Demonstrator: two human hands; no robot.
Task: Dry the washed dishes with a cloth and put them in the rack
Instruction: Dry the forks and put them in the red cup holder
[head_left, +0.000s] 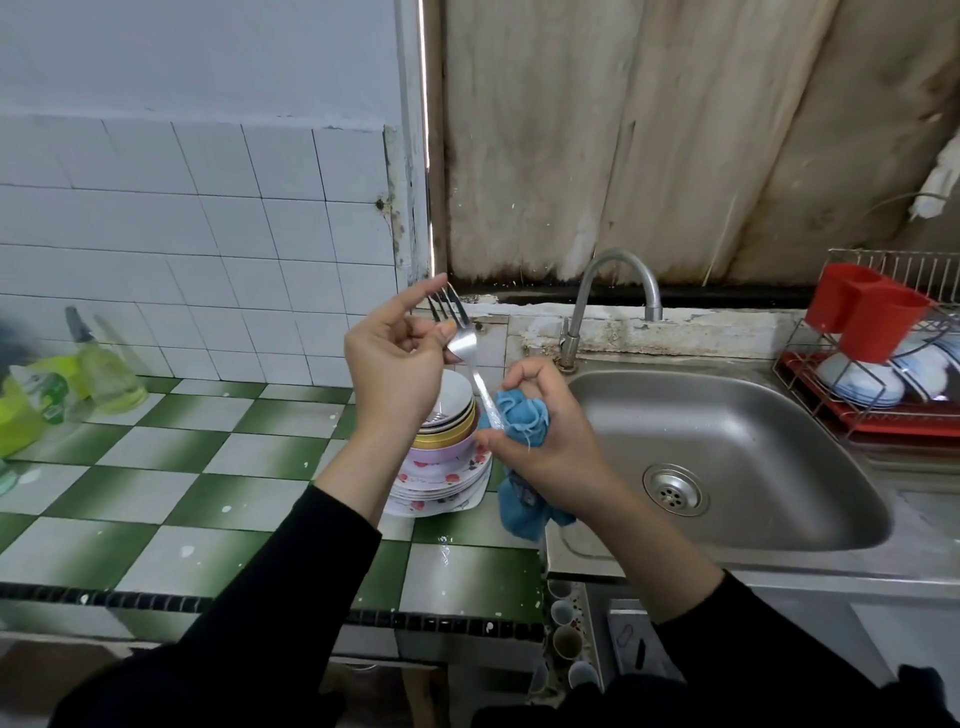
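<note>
Two bare hands are raised over the edge of the green-and-white checked tile surface (218, 467), working on one silver metal fork (462, 340). The left hand (395, 364) pinches the fork at its head between the thumb and curled fingers, with the index finger sticking straight up beside the tines. The tines point up and away. The handle slants down to the right into a crumpled blue cloth (519, 415). The right hand (545, 447) is clamped around that cloth, which wraps the lower part of the handle. The rest of the cloth hangs below the palm, and the very end of the handle is hidden inside it.

Behind the hands, a stack of nested bowls (452, 410) sits on a pile of flowered white plates (447, 483) on the surface, just beside the stainless steel sink (753, 467). A curved metal tap (584, 296) rises at the back of the sink.

On the far right stands a wire dish rack with a red tray (904, 423). It holds what seem to be white-and-blue bowls (862, 382) on edge, and a red plastic cutlery holder (872, 317) hangs on its front corner. At the far left of the surface stand a clear bottle of yellow-green liquid (106, 374) and a green pouch (36, 400).
</note>
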